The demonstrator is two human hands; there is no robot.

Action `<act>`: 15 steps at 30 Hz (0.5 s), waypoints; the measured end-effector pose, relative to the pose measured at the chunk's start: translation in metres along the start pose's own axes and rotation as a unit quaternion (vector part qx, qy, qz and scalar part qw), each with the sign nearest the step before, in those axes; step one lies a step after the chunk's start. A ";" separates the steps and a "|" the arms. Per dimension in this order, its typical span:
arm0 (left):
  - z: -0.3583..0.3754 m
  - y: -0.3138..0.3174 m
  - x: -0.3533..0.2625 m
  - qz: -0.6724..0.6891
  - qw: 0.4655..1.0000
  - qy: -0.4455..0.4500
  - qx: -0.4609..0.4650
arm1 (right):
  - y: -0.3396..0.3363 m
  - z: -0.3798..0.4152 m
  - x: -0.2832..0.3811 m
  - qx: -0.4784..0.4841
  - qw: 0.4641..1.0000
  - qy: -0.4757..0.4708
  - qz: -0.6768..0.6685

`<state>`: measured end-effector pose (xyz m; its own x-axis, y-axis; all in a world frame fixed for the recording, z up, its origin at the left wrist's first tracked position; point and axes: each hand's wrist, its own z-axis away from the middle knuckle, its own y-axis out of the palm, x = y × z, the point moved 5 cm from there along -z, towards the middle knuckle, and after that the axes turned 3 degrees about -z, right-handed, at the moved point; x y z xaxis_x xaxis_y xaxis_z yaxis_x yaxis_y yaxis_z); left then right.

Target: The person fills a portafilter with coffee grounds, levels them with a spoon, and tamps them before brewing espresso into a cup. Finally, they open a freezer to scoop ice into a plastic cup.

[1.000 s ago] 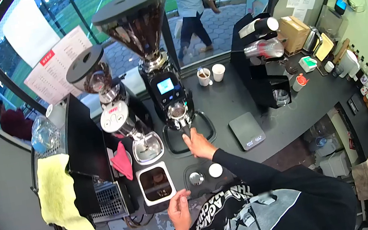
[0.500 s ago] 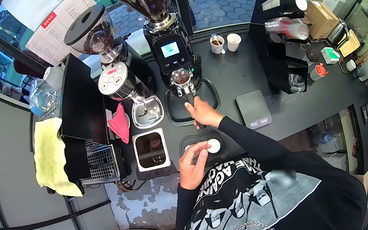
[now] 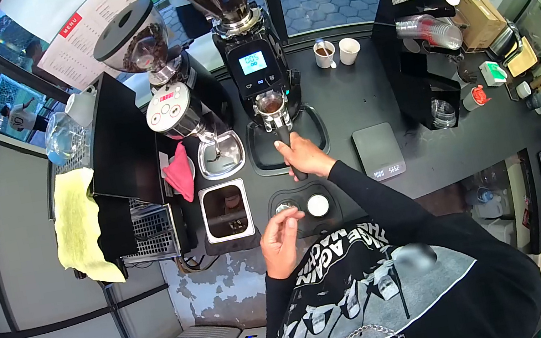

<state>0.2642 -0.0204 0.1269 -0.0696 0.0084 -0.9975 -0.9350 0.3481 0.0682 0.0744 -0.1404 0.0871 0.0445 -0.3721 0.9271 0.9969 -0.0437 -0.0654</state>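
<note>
My right hand [image 3: 306, 155] is wrapped round the dark handle of a portafilter [image 3: 277, 121], whose metal basket holds brown ground coffee. The basket sits under the spout of a black coffee grinder [image 3: 257, 70] with a lit screen. Nearer my body, my left hand [image 3: 282, 245] hovers over the edge of a black tamping mat [image 3: 298, 196], fingers loosely bent, thumb apart and nothing visible in them. On the mat rest a white round-topped tool [image 3: 317, 205] and a shiny metal piece [image 3: 285, 206], partly hidden by my left fingers.
A second grinder [image 3: 169, 107] stands left, with a metal tray [image 3: 221, 156] below. A knock box [image 3: 226, 210] and pink cloth [image 3: 179, 174] are nearby. To the right are a scale [image 3: 379, 152], two paper cups [image 3: 349, 51] and a black cup rack [image 3: 407, 83].
The view has shifted slightly. My right hand still grips the portafilter under the grinder. My left fingers have drawn back a little from the white tool, and the grinder's screen reading has changed.
</note>
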 end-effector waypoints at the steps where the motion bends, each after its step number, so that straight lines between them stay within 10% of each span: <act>1: 0.002 -0.007 0.002 -0.005 1.000 -0.004 -0.008 | 0.001 -0.001 -0.001 -0.002 1.000 0.002 0.000; 8: -0.022 -0.038 -0.008 -0.067 0.996 -0.055 0.006 | 0.004 -0.010 -0.016 -0.050 0.995 -0.020 0.083; 15: -0.158 -0.051 -0.066 -0.234 0.961 0.136 -0.059 | 0.003 -0.002 -0.001 -0.053 0.995 0.002 0.079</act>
<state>0.2610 -0.1870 0.1921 0.2940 -0.3738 -0.8797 -0.9179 0.1462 -0.3689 0.0769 -0.1420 0.0847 0.1996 -0.3863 0.9005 0.9650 -0.0819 -0.2490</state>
